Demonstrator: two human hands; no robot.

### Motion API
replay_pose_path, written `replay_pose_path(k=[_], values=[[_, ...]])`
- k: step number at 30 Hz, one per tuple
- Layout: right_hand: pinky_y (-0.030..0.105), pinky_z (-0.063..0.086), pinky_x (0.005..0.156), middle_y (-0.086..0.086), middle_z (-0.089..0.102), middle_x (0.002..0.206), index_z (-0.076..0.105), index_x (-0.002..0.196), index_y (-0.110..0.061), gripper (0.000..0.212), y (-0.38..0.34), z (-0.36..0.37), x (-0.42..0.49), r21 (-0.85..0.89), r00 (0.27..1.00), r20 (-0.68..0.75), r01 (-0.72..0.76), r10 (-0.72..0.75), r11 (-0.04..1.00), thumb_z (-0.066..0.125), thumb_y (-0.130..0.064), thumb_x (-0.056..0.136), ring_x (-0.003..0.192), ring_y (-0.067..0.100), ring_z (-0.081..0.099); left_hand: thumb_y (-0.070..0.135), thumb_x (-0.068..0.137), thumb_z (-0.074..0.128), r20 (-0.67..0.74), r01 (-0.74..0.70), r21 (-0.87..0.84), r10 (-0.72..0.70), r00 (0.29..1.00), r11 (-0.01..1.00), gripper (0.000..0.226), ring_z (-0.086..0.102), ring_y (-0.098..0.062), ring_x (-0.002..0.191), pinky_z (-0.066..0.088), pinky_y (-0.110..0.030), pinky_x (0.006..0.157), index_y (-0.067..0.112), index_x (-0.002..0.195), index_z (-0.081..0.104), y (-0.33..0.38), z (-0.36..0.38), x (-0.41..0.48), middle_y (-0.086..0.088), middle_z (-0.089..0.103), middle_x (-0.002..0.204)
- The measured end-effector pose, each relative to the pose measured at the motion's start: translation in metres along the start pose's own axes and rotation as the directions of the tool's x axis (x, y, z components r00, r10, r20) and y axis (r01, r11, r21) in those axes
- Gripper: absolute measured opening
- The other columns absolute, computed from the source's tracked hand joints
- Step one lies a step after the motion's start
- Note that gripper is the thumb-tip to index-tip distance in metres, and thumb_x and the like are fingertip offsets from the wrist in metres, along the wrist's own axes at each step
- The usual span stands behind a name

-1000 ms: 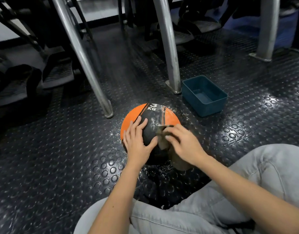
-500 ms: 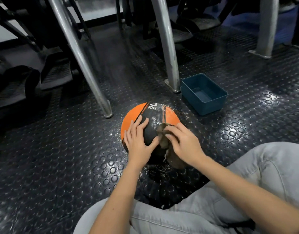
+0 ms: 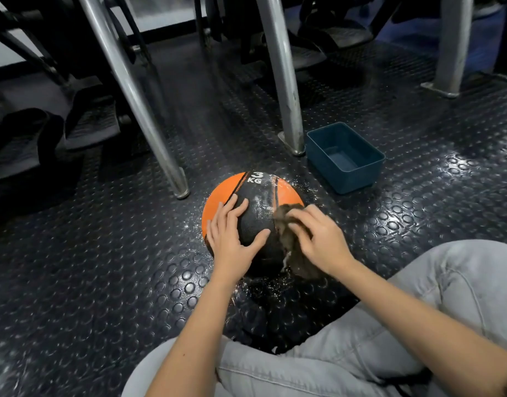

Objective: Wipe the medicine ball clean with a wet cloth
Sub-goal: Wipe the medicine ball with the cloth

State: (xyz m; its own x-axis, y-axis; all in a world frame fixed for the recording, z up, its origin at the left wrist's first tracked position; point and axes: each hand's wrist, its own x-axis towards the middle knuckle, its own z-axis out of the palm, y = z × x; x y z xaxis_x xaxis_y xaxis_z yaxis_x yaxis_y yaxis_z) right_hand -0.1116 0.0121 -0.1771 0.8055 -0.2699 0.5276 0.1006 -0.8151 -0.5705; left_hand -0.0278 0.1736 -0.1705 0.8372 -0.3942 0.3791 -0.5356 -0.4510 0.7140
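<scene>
Head view: right hand (image 3: 322, 239) has fingers curled down over a wadded dark brown cloth (image 3: 289, 239), gripping it and pressing it onto the right side of the medicine ball (image 3: 256, 219). The cloth's lower end trails down the near right of the ball toward the floor. Left hand (image 3: 232, 236) lies flat on the ball's left-near side, fingers straight and spread, thumb out across the black band, holding nothing.

Ball is orange with a wide black band, "3 KG" in white (image 3: 255, 177) at the far top. White smears on the band just left of the cloth. It sits on the black studded rubber floor (image 3: 103, 267), directly in front of the person's folded legs in light grey trousers (image 3: 418, 296). White specks (image 3: 275, 285) dot the floor around the ball's base, mostly on the near side.

Blue rectangular tub (image 3: 358, 179) stands on the floor behind and right of the ball, near but apart; can't tell what's in it. Its left end is just beside the foot of a metal leg (image 3: 281, 73). A second slanted metal leg (image 3: 132, 90) lands left of the ball, a grey post (image 3: 450, 44) far right. Dark equipment bases in the background, blurred.
</scene>
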Motion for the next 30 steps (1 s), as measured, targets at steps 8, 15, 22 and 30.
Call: replay_pose_path(k=[8,15,22,30], values=[[0.026,0.039,0.078,0.004,0.058,0.095,0.064,0.107,-0.011,0.018,0.005,0.011,0.002,0.092,0.965,-0.092,-0.239,0.247,0.967,0.055,-0.015,0.093,0.089,0.018,0.054,0.065,0.070,0.049,-0.010,-0.014,0.015,0.014,1.000,1.000,0.063,0.008,0.004,0.136,0.001,-0.044,0.116,0.043,0.128,0.034,0.000,0.001,0.003,0.022,0.025,0.141],[0.026,0.041,0.071,0.004,0.061,0.093,0.064,0.104,-0.011,0.021,0.005,0.014,-0.004,0.005,0.998,-0.056,0.014,-0.013,1.000,0.052,-0.021,0.091,0.083,0.016,0.055,0.065,0.067,0.050,0.001,0.027,-0.022,-0.027,1.000,0.999,0.067,0.011,-0.004,0.140,0.001,-0.043,0.116,0.042,0.128,0.035,0.000,-0.003,0.009,0.024,0.024,0.141],[0.028,0.042,0.088,0.003,0.059,0.102,0.062,0.115,-0.007,0.023,0.014,0.019,0.011,0.187,0.909,-0.109,-0.379,0.402,0.906,0.054,-0.012,0.093,0.096,0.016,0.055,0.068,0.068,0.045,0.003,0.056,-0.012,-0.056,0.998,0.998,0.068,0.005,-0.001,0.141,-0.005,-0.038,0.116,0.043,0.130,0.032,0.001,-0.003,0.010,0.024,0.020,0.142],[0.018,0.042,0.083,-0.006,0.057,0.095,0.065,0.105,-0.011,0.017,-0.003,0.021,0.000,0.241,0.972,-0.077,-0.197,0.221,0.950,0.060,-0.012,0.089,0.089,0.005,0.054,0.068,0.066,0.047,0.016,0.079,-0.015,-0.079,0.997,0.997,0.070,0.008,-0.006,0.142,-0.004,-0.034,0.114,0.045,0.131,0.031,-0.004,-0.007,0.013,0.025,0.020,0.142]])
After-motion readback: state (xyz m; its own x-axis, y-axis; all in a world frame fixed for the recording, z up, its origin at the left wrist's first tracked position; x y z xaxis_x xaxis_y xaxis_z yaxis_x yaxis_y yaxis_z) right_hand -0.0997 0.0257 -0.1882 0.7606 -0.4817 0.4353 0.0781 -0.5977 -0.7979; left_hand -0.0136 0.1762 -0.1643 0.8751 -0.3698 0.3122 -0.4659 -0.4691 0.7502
